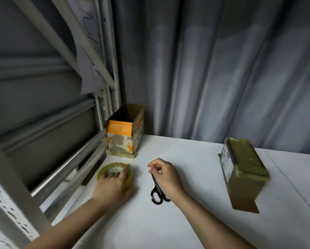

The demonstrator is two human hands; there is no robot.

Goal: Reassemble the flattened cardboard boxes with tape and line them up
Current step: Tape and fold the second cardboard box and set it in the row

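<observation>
A roll of yellowish clear tape [113, 169] lies on the white table [195, 212] at the left, and my left hand [114, 186] grips it from above. My right hand [166, 175] holds black scissors [157, 192] by the blades, with the handles hanging toward me. An orange and white cardboard box [123, 137] stands upright with its top open in the far left corner. A second cardboard box [244, 169], its end covered in tape, lies on its side at the right with a flap sticking out toward me.
A grey metal rack [61, 141] with slanted bars and a hanging paper sheet [89, 74] borders the table's left side. A grey curtain [222, 69] hangs behind the table.
</observation>
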